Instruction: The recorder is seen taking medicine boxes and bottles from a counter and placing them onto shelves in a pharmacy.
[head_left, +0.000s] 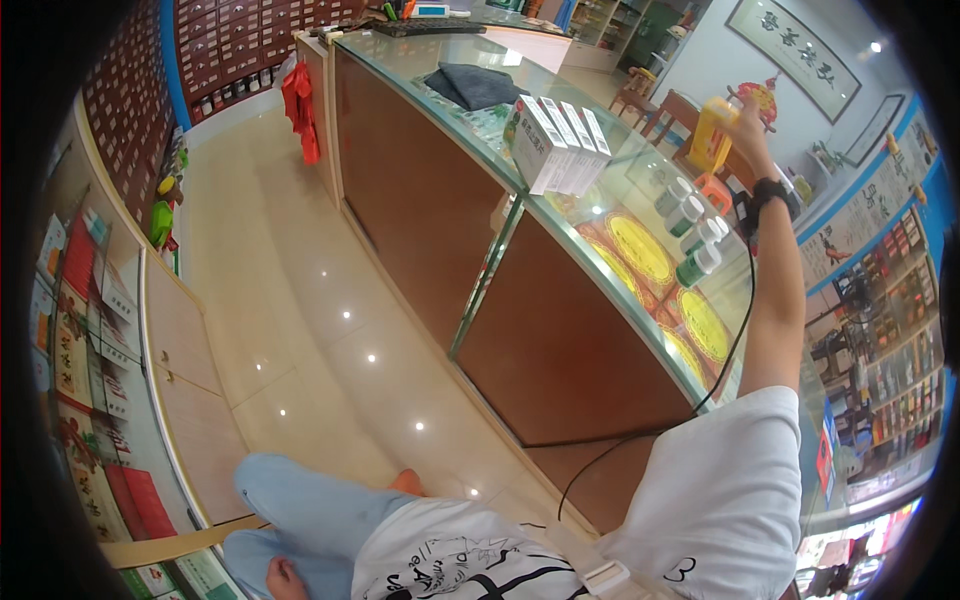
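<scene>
My right hand, at the end of an outstretched arm, grips the top of a yellow box above the far side of the glass counter. Several white-capped bottles with green and white labels stand on the glass below it. Beside them, several white medicine cartons stand in a row near the counter's edge. My left hand hangs low beside my light blue trousers, at the bottom of the view. Only part of it shows, and whether it holds anything is hidden.
The glass counter bears a folded dark cloth and a keyboard. A black cable drapes over its edge. Glass shelving with boxes runs along the left, past a tiled aisle. An orange stool stands beyond the counter.
</scene>
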